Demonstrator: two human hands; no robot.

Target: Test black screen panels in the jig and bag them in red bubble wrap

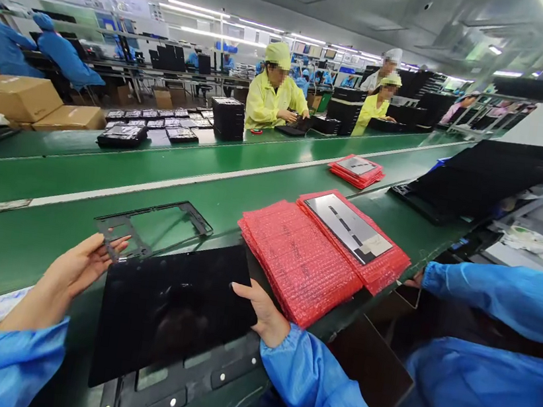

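Observation:
I hold a glossy black screen panel (167, 310) by its two sides, just above a black fixture tray (176, 394) at the near edge of the green conveyor (56, 168). My left hand (75, 268) grips the panel's left edge with fingers stretched along it. On the right edge, my right hand (260, 309) pinches with the thumb on top. A thin black plastic frame (148, 227) lies on the belt just beyond the panel, close to my left fingertips.
Two stacks of red bubble-wrap bags (304, 261) sit to the right, one topped by a grey panel (353, 227). A co-worker's blue sleeve (493, 299) reaches in at right. Black trays (123, 134), cardboard boxes (13, 96) and seated workers in yellow (270, 96) line the far side.

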